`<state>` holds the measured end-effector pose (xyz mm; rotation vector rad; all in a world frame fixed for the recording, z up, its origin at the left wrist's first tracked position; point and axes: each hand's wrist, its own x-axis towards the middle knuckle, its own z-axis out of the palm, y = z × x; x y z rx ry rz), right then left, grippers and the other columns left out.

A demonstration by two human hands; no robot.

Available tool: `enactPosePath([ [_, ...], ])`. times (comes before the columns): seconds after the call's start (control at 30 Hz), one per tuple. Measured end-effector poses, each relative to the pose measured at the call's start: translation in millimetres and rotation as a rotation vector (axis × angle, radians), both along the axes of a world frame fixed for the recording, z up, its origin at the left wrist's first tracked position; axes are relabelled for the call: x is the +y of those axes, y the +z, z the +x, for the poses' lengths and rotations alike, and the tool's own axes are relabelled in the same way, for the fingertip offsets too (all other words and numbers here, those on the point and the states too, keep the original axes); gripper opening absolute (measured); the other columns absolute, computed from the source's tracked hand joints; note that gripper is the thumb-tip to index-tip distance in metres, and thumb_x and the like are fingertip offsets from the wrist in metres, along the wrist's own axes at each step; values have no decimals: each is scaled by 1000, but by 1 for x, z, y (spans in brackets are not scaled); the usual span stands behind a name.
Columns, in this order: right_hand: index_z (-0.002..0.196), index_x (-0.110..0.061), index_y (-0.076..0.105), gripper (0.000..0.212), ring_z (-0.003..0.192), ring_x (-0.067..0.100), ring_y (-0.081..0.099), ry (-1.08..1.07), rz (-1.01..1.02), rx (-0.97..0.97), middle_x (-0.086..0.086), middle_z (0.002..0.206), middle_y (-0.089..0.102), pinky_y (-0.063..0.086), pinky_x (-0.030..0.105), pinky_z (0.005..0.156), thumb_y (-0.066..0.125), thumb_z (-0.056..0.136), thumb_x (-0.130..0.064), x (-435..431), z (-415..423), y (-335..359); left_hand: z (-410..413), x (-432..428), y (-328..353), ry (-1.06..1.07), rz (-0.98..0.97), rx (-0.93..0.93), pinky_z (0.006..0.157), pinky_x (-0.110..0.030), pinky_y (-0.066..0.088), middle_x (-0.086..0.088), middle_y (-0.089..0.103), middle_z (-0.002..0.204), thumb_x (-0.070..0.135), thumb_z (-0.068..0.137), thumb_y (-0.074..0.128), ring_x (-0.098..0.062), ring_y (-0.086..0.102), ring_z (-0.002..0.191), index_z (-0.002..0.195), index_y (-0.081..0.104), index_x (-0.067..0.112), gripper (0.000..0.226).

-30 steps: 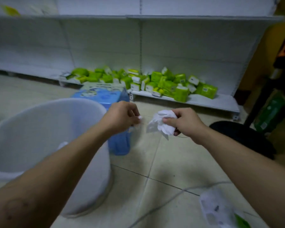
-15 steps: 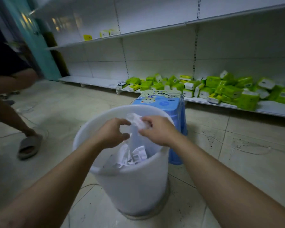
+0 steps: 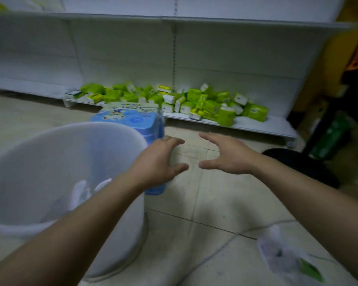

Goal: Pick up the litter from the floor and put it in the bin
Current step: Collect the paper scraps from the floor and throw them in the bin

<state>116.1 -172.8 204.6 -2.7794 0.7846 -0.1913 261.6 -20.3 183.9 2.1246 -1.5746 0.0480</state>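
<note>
Head view: left hand [image 3: 159, 162] and right hand [image 3: 229, 157] both empty, fingers spread wide, thumbs facing, held above the pale tiled floor [image 3: 205, 203] just right of the white round plastic bin [image 3: 74, 127]. Crumpled white paper [image 3: 81, 188] already lies in the bin. 1 piece of litter shows: a clear thin plastic wrapper with a green scrap [image 3: 277, 254], flat on the floor right of the bin, under the right forearm. Step is likely reaching for it. Do it well: right hand down, pinch a raised fold, gather the green bit too, release only past the rim, since the film looks light. Blue plastic stool [image 3: 132, 120] stands behind the bin; green tissue packs [image 3: 205, 102] sit towards the right end of the bottom shelf.
</note>
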Motion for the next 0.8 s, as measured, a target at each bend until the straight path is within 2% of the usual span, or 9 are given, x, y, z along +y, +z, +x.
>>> enactPosePath([
  [0.1, 149, -33, 21, 94, 141, 19, 32, -102, 52, 84, -6, 156, 30, 31, 41, 114, 69, 73, -57, -26, -66, -8, -51, -43, -12, -133, 22, -31, 97, -38, 44, 1, 51, 133, 50, 79, 64, -19, 47, 123, 134, 43, 25, 64],
  [0.2, 149, -33, 20, 95, 140, 20, 33, -174, 108, 188, -6, 156, 29, 33, 43, 112, 69, 72, -59, -41, -134, -39, -112, -83, -39, -217, 146, 20, 98, -37, 43, -1, 48, 137, 50, 80, 65, -21, 46, 125, 135, 42, 24, 66],
  [0.33, 147, -29, 26, 87, 139, 22, 34, -297, 161, 231, -1, 154, 32, 34, 43, 111, 69, 76, -50, -56, -216, -108, -179, -117, -93, -237, 283, 120, 99, -41, 43, -3, 48, 138, 51, 78, 66, -22, 47, 124, 136, 41, 23, 69],
  [0.5, 145, -22, 32, 79, 133, 31, 40, -464, 362, 364, 13, 148, 37, 38, 44, 107, 68, 79, -44, -71, -295, -206, -244, -131, -184, -241, 443, 215, 97, -38, 45, -5, 50, 135, 45, 79, 67, -25, 49, 121, 135, 43, 22, 64],
  [0.6, 139, -15, 42, 70, 121, 32, 51, -578, 445, 333, 17, 136, 48, 45, 38, 98, 71, 78, -34, -68, -325, -245, -281, -128, -232, -272, 559, 243, 96, -39, 45, -6, 51, 136, 42, 79, 66, -27, 50, 120, 135, 44, 23, 63],
  [0.67, 128, -13, 53, 55, 110, 31, 59, -601, 429, 276, 16, 124, 59, 49, 37, 90, 70, 78, -28, -67, -339, -266, -298, -129, -260, -281, 602, 223, 96, -41, 47, -4, 46, 140, 35, 81, 64, -27, 49, 121, 139, 38, 25, 64],
  [0.73, 112, -12, 62, 33, 96, 31, 63, -594, 406, 190, 15, 107, 65, 53, 38, 80, 64, 79, -19, -69, -347, -281, -308, -133, -282, -266, 575, 178, 93, -41, 49, -5, 41, 143, 24, 84, 60, -27, 48, 121, 141, 33, 23, 63],
  [0.8, 109, -13, 64, 28, 93, 31, 62, -577, 369, 120, 13, 104, 66, 53, 38, 78, 59, 81, -14, -73, -351, -293, -312, -139, -297, -231, 516, 140, 92, -40, 49, -6, 37, 146, 14, 83, 56, -27, 46, 123, 142, 30, 22, 65],
])
